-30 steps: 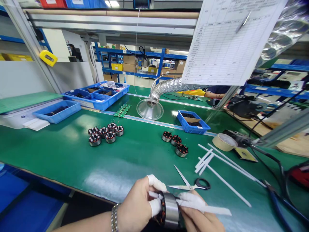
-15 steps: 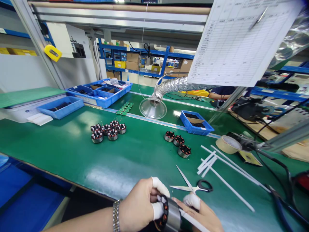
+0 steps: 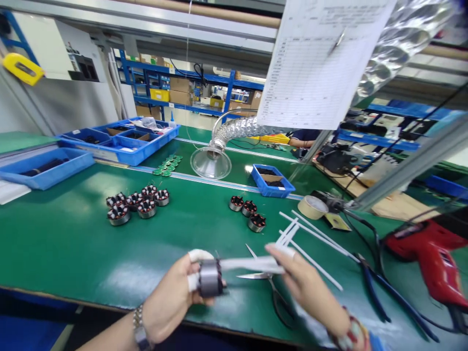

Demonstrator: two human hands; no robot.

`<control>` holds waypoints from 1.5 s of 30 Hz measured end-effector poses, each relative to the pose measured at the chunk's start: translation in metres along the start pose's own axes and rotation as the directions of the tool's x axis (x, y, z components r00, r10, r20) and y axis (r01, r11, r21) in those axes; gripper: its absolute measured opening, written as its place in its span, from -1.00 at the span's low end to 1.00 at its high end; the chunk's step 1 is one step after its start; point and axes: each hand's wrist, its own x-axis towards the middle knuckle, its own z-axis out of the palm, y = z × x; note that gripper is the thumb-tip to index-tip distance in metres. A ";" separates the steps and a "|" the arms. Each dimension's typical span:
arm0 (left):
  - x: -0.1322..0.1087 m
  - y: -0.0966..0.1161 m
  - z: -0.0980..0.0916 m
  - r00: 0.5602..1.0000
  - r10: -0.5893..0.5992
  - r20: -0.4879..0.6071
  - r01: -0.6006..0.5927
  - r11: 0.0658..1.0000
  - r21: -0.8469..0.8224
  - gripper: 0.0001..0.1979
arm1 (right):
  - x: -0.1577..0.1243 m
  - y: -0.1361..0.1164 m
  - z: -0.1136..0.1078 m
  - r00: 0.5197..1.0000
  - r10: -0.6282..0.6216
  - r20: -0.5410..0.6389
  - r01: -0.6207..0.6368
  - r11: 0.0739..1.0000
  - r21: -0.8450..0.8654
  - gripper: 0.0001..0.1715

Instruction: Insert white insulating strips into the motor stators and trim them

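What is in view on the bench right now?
held stator: one, silver, in left hand
held strip: one, white, stator to right hand
left stators: about six, silver-black, mat left
middle stators: three, silver-black, mat centre
scissors: one, black-handled, under hands
loose strips: several, white, right of centre
tape roll: one, beige, beyond strips
heat gun: one, red, far right
trays: several, blue, back
fume hood: one, clear, back centre
left hand: grips stator
right hand: pinches strip
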 end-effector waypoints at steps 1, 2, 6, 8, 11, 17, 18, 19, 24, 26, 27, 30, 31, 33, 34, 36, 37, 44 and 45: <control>0.002 0.004 -0.003 0.998 0.022 -0.051 -0.025 0.998 -0.053 -0.77 | 0.001 0.021 0.003 0.998 0.056 -0.021 -0.057 0.997 -0.059 -0.57; 0.003 0.007 -0.007 0.994 0.042 -0.099 -0.052 0.994 -0.095 -0.75 | 0.002 0.040 0.006 0.996 0.085 -0.024 -0.087 0.992 -0.093 -0.57; 0.005 0.015 -0.014 0.982 0.068 -0.177 -0.099 0.980 -0.174 -0.69 | 0.005 0.081 0.017 0.997 0.077 0.023 -0.072 0.985 -0.157 -0.63; 0.005 0.015 -0.014 0.982 0.062 -0.179 -0.095 0.978 -0.186 -0.67 | 0.006 0.079 0.017 0.997 0.049 0.055 -0.039 0.985 -0.167 -0.68; 0.006 0.013 -0.013 0.978 0.038 -0.205 -0.078 0.978 -0.193 -0.65 | 0.006 0.067 0.009 0.997 0.022 0.080 -0.007 0.984 -0.176 -0.72; 0.011 0.013 -0.007 0.978 -0.031 -0.208 0.000 0.989 -0.146 -0.73 | 0.002 0.046 -0.012 1.000 0.006 -0.008 -0.007 0.990 -0.138 -0.67; 0.011 0.013 -0.006 0.982 -0.036 -0.184 0.009 0.990 -0.142 -0.73 | 0.002 0.038 -0.016 1.000 0.004 -0.022 -0.007 0.992 -0.125 -0.65; 0.012 0.012 -0.005 0.987 -0.039 -0.156 0.017 0.990 -0.140 -0.72 | 0.003 0.028 -0.020 0.999 0.002 -0.037 -0.006 0.995 -0.096 -0.65; 0.009 0.006 0.000 0.997 -0.067 0.042 0.073 0.985 -0.156 -0.65 | 0.014 -0.036 -0.038 0.979 0.041 -0.198 0.029 0.940 0.340 -0.73; 0.007 0.005 0.001 0.988 -0.069 0.141 0.093 0.981 -0.171 -0.65 | 0.020 -0.052 -0.038 0.973 0.061 -0.221 0.047 0.890 0.453 -0.72; 0.005 0.005 0.001 0.981 -0.068 0.184 0.101 0.980 -0.174 -0.64 | 0.022 -0.057 -0.036 0.974 0.065 -0.218 0.050 0.876 0.481 -0.72; 0.001 0.006 0.002 0.965 -0.079 0.251 0.121 0.980 -0.158 -0.62 | 0.023 -0.064 -0.028 0.977 0.084 -0.194 0.030 0.853 0.521 -0.74; 0.000 0.007 0.003 0.964 -0.080 0.253 0.121 0.981 -0.149 -0.62 | 0.023 -0.066 -0.025 0.979 0.094 -0.181 0.017 0.846 0.533 -0.75; -0.003 0.007 0.006 0.964 -0.081 0.253 0.115 0.986 -0.121 -0.64 | 0.022 -0.070 -0.020 0.983 0.098 -0.153 0.004 0.829 0.559 -0.77; -0.004 0.007 0.009 0.963 -0.077 0.256 0.106 0.989 -0.103 -0.66 | 0.022 -0.072 -0.018 0.984 0.095 -0.148 0.006 0.822 0.570 -0.79; -0.006 0.006 0.014 0.966 -0.067 0.249 0.083 0.995 -0.056 -0.72 | 0.022 -0.078 -0.015 0.984 0.092 -0.153 0.014 0.816 0.578 -0.84; -0.007 0.006 0.017 0.969 -0.065 0.237 0.074 0.997 -0.029 -0.74 | 0.021 -0.081 -0.013 0.982 0.098 -0.160 0.013 0.815 0.579 -0.80; -0.010 0.000 0.027 0.986 -0.034 0.161 0.015 0.993 0.120 -0.70 | 0.014 -0.089 -0.004 0.977 0.149 -0.154 -0.032 0.812 0.583 -0.65; -0.010 0.000 0.028 0.987 -0.021 0.161 0.000 0.991 0.133 -0.70 | 0.013 -0.089 -0.004 0.973 0.158 -0.167 -0.036 0.823 0.567 -0.64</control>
